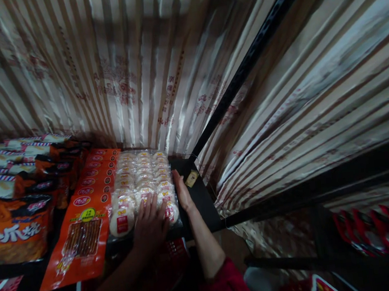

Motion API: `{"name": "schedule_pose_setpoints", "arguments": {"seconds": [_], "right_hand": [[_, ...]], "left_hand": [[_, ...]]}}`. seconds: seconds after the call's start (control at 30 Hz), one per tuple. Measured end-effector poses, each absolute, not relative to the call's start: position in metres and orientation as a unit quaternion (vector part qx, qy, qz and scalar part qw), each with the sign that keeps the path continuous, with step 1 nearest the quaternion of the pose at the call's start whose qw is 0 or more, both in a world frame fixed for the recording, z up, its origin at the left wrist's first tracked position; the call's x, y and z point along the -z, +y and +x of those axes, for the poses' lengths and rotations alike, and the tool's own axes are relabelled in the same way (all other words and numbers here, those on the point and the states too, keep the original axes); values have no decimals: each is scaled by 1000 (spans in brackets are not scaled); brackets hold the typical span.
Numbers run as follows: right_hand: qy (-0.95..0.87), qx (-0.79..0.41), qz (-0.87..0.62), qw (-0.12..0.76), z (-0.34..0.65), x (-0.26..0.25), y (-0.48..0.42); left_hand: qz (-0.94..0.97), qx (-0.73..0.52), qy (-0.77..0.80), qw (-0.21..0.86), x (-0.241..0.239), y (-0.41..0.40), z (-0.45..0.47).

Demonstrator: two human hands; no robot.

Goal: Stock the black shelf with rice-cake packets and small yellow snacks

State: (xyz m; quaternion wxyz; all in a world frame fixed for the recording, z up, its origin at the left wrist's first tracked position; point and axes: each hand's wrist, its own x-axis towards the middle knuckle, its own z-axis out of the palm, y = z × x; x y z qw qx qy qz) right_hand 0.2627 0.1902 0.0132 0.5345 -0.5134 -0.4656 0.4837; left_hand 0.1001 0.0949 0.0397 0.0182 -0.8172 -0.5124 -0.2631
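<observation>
Clear-wrapped packs of round white cakes [145, 171] with red and yellow labels lie overlapping in three columns on a dark shelf [206, 211]. My left hand [150, 219] rests palm down on the near end of the middle column, fingers extended. Along the right side of the packs, my right hand [182, 190] is held on edge with its fingers straight, touching or almost touching the wrap. Neither hand grasps anything. Immediately left of the packs, flat orange snack packets [86, 235] overlap in a row, the front one showing brown sticks through a window.
Orange-and-black snack bags [21, 233] stand in rows at the left. A small yellowish tag [191, 178] lies by a black slanted post [231, 97] at the shelf's right corner. Striped, printed sheeting [130, 64] hangs behind. Red-and-white packets [380, 232] line a lower right shelf.
</observation>
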Motion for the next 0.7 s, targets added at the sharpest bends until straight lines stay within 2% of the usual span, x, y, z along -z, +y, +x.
{"name": "schedule_pose_setpoints", "arguments": {"seconds": [0.23,0.43,0.7], "right_hand": [[-463,-491,-531,512,257,-8,191],[-458,-454,-523,557,260,-5,188],[-462,-452,-537,542,251,-8,184]], "left_hand": [[-817,269,-509,34,-33,93,100],[-826,258,-499,41,-27,92,98],[-828,276,-486,35,-24,92,98]]}}
